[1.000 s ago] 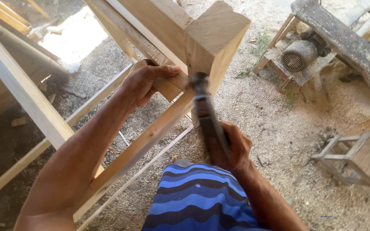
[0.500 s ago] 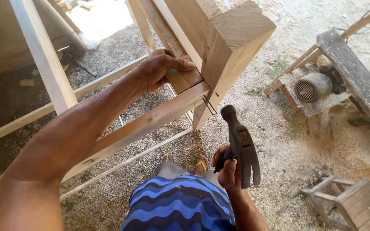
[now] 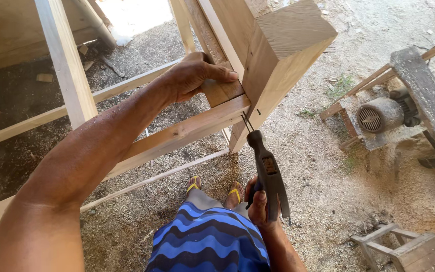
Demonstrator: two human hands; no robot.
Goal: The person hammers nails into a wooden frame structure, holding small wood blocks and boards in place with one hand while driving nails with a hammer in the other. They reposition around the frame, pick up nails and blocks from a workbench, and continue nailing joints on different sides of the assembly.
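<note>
Nailing rail to post | left hand [image 3: 195,75] grips rail [image 3: 177,133] | right hand [image 3: 260,201] holds hammer [image 3: 268,171] at nail [image 3: 247,122] | next: square blow, rail steady

Outdoor carpentry workshop, sawdust floor [image 3: 328,166], timber frame [image 3: 177,133]

A: Which colours are showing on the tool and the workpiece?

B: In my right hand [image 3: 262,205] I am gripping a hammer [image 3: 268,174] that is showing dark brown to black. The wooden frame [image 3: 187,128] under my left hand [image 3: 195,75] is showing pale tan with a fine straight grain.

A: And the clothing?

B: My shorts [image 3: 207,244] are showing wavy bands of bright blue, light blue and black. My sandals [image 3: 215,187] are showing yellow straps.

A: Surroundings?

B: The motor [image 3: 381,115] is showing dull grey, and the sawdust-covered ground [image 3: 318,166] is showing beige.
</note>
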